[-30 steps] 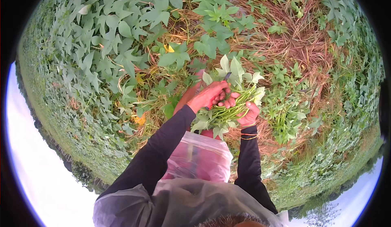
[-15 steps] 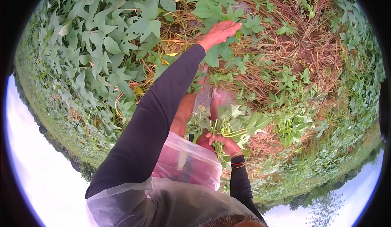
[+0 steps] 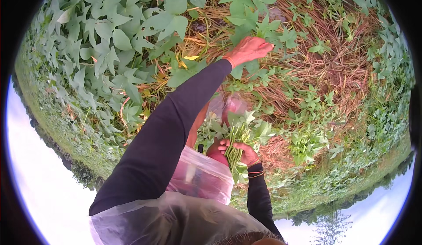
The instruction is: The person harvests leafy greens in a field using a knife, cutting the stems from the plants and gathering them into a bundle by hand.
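My left hand (image 3: pixel 250 50) reaches far out over the plants, its fingers curled together among lobed green leaves (image 3: pixel 246 14). Whatever lies inside those fingers is hidden. Close to my knees, my right hand (image 3: pixel 244 151) is wrapped round a bunch of leafy green stems (image 3: pixel 234 150). The stems lie side by side in the grip, and broad pale-green leaves fan out past the fingers, above and below the hand.
Dense leafy vines (image 3: pixel 118 38) cover the ground at the left. Dry brown straw (image 3: pixel 325 69) lies at the right with small green shoots through it. My legs, under clear plastic sheeting (image 3: pixel 200 174), are below my left arm. Trees stand along the distant field edge.
My left hand has moved slightly right and nearer, and its outstretched fingers have curled closed. The stem bunch in my right hand has turned more upright and shifted a little left.
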A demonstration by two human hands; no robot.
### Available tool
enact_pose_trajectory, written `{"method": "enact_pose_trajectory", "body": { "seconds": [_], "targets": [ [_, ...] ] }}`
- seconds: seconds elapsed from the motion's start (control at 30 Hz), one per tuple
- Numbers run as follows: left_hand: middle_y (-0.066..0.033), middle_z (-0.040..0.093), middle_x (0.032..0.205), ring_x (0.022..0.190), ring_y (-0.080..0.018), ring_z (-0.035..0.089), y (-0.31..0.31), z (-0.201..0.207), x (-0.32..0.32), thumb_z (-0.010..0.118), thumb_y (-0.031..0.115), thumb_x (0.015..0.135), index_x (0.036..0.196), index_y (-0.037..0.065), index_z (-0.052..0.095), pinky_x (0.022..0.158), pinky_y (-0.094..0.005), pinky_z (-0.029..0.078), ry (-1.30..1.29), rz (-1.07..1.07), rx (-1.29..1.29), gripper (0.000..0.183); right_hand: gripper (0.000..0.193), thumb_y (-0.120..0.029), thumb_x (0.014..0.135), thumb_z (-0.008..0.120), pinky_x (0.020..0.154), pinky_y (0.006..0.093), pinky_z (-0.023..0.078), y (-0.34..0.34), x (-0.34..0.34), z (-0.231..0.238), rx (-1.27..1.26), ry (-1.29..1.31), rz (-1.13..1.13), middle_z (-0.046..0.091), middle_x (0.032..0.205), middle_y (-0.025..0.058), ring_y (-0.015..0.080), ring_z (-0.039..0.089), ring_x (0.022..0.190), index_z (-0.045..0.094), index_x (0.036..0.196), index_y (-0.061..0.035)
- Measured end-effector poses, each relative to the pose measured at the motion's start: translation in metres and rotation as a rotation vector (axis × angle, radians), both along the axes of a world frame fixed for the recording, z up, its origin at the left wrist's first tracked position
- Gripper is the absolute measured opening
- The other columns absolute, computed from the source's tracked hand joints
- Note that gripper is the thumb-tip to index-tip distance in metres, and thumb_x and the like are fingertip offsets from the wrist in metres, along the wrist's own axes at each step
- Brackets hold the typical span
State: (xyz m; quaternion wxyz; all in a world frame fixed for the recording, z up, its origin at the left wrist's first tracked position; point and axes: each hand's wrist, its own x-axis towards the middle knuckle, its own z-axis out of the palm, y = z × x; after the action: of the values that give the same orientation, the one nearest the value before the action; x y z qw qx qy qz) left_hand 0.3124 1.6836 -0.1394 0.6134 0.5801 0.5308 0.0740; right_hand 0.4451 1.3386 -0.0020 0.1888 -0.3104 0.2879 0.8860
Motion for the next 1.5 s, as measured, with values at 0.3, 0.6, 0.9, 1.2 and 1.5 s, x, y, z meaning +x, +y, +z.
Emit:
{"method": "enact_pose_trajectory", "body": {
  "seconds": [0.3, 0.6, 0.9, 1.2, 1.5],
  "targets": [
    [-0.0100, 0.060, 0.072, 0.063, -0.0207, 0.058, -0.088, 0.166, -0.047, 0.057, 0.031, 0.096, 0.098, 0.002, 0.063, 0.060, -0.0350, 0.046, -0.183, 0.164, 0.066, 0.030, 0.048, -0.038, 0.093, 0.060, 0.094, 0.0545, 0.053, 0.123, 0.021, -0.055, -0.017, -0.082, -0.044, 0.061, 0.127, 0.0260, 0.0420, 0.063, 0.112, 0.059, 0.118, 0.0028],
    [-0.0025, 0.059, 0.086, 0.069, -0.0102, 0.050, -0.133, 0.235, -0.106, 0.054, 0.038, 0.094, 0.106, 0.003, 0.062, 0.064, -0.0261, 0.041, -0.426, 0.461, -0.316, 0.039, 0.052, -0.052, 0.091, 0.058, 0.094, 0.0528, 0.051, 0.328, -0.083, -0.084, 0.148, -0.046, -0.257, 0.064, 0.116, 0.0256, 0.0375, 0.065, 0.101, 0.067, 0.099, -0.0019],
    [-0.0102, 0.060, 0.091, 0.079, -0.0180, 0.058, -0.165, 0.209, -0.179, 0.048, 0.045, 0.096, 0.102, -0.003, 0.061, 0.056, -0.0279, 0.045, -0.808, 1.376, -0.558, 0.050, 0.053, -0.053, 0.092, 0.057, 0.098, 0.0523, 0.047, 0.306, -0.098, -0.071, 0.160, -0.050, -0.512, 0.061, 0.117, 0.0215, 0.0372, 0.059, 0.107, 0.063, 0.100, -0.0008],
    [-0.0059, 0.061, 0.074, 0.062, -0.0232, 0.057, -0.165, 0.150, -0.221, 0.053, 0.047, 0.093, 0.090, 0.008, 0.062, 0.049, -0.0341, 0.043, -0.694, 1.535, -0.824, 0.040, 0.054, -0.052, 0.091, 0.060, 0.100, 0.0491, 0.046, 0.296, -0.110, -0.075, 0.043, 0.094, -0.509, 0.063, 0.111, 0.0178, 0.0322, 0.058, 0.106, 0.063, 0.109, -0.0007],
    [-0.0055, 0.063, 0.077, 0.058, -0.0190, 0.054, -0.159, 0.145, -0.240, 0.056, 0.048, 0.091, 0.095, 0.009, 0.063, 0.047, -0.0292, 0.042, -0.383, 1.323, -0.975, 0.039, 0.063, -0.051, 0.093, 0.056, 0.100, 0.0514, 0.046, 0.277, -0.107, -0.085, 0.035, 0.111, -0.409, 0.065, 0.098, 0.0151, 0.0306, 0.062, 0.094, 0.060, 0.120, 0.0049]
  ]
}}
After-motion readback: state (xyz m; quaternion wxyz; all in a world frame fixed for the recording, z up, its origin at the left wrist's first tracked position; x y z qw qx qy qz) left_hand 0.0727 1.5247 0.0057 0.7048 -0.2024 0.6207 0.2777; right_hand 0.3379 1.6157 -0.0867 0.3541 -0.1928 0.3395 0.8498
